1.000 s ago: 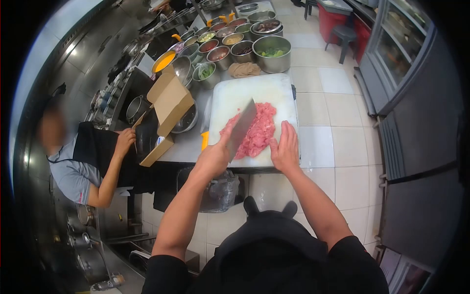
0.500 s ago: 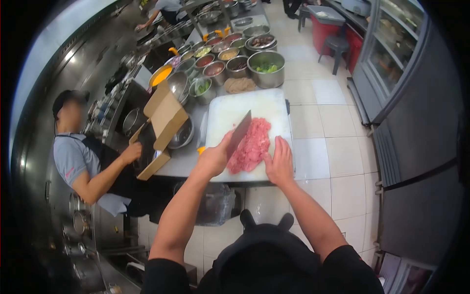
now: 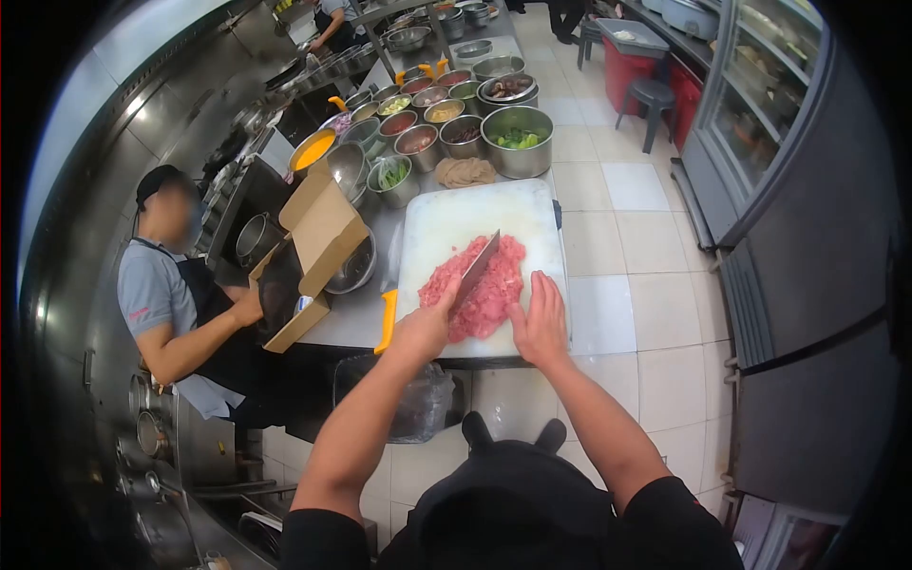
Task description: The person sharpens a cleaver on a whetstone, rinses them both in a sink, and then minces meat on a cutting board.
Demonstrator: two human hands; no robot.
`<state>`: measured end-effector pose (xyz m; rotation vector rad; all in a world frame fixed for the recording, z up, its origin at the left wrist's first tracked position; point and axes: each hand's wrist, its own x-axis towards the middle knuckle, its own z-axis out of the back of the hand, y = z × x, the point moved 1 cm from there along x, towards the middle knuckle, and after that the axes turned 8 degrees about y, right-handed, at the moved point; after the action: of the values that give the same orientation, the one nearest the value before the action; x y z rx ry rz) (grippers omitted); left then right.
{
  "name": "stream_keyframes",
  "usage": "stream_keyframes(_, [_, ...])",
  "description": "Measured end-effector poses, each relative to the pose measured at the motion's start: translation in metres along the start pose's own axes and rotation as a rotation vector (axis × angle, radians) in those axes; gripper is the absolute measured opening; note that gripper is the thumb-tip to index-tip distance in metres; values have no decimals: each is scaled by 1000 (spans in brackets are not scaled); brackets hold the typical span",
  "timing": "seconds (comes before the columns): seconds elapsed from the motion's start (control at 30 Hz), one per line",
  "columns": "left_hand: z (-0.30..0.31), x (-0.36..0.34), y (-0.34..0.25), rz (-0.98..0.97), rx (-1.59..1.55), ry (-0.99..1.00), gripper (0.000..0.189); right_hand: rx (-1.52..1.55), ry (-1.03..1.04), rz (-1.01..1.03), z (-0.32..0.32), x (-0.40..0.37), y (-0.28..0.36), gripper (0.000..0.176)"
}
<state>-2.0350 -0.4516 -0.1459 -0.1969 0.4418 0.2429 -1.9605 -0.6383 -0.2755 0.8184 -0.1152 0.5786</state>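
Note:
My left hand is closed round the handle of a cleaver, its blade standing on edge in chopped raw meat. Pink pieces of the meat lie on both sides of the blade. Fingers stretched out, my right hand is by the right side of the meat, over the white cutting board. Its fingertips appear to meet the edge of the pile or the board. An orange-yellow handle sticks out at the board's left edge; what it belongs to is hidden.
Left of the board stand an open cardboard box and a metal bowl. A co-worker has a hand at the box. Beyond the board are a brown cloth and several metal food pots. A refrigerator stands on the right.
The cleaver has shifted right into the meat, and meat now shows on its left too. My right hand has barely moved. The co-worker has leaned toward the box.

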Motion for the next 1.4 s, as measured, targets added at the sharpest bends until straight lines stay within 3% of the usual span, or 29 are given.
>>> stream_keyframes(0.2, [-2, -7, 0, 41, -236, -139, 70, -36, 10, -9, -3, 1, -1, 70])
stream_keyframes(0.3, [0, 4, 10, -39, -78, 38, 69, -24, 40, -47, 2, 2, 2, 69])
stream_keyframes(0.4, [12, -10, 16, -173, -282, -106, 54, -52, 39, -31, -6, 2, -7, 69])
stream_keyframes(0.47, [-18, 0, 19, -247, -414, -409, 54, -56, 34, 7, -8, 3, -8, 67])
stream_keyframes(0.5, [-7, -11, 10, -91, -426, -168, 51, -66, 20, 18, -8, 1, -8, 67])
stream_keyframes(0.53, [-9, -7, 16, -92, -248, -32, 52, -47, 32, 24, -6, 1, -1, 66])
stream_keyframes(0.6, [0, -11, 24, -78, -211, -16, 55, -28, 42, 9, 2, 1, 4, 65])
stream_keyframes(0.73, [41, -49, 31, -9, -323, -121, 65, -25, 32, 29, -2, 4, 4, 63])
stream_keyframes(0.83, [-12, -19, 60, -48, -307, -164, 67, -17, 55, 15, 0, 0, 5, 63])
stream_keyframes(0.93, [-9, -22, 63, -96, -150, -188, 68, -27, 77, 9, 1, 2, 4, 63])
stream_keyframes(1.03, [15, -46, 55, -17, -289, -146, 68, -58, 78, 16, 0, -1, -1, 63])
stream_keyframes(1.17, [-39, -11, 79, -81, -117, -65, 73, -66, 62, 31, -3, 1, 4, 62])
stream_keyframes(1.27, [9, -34, 64, -78, -105, -112, 73, -55, 52, 31, -3, 3, 3, 63])
stream_keyframes(1.4, [4, -32, 57, -115, -233, -220, 74, -86, 56, 27, 0, 1, 1, 63])
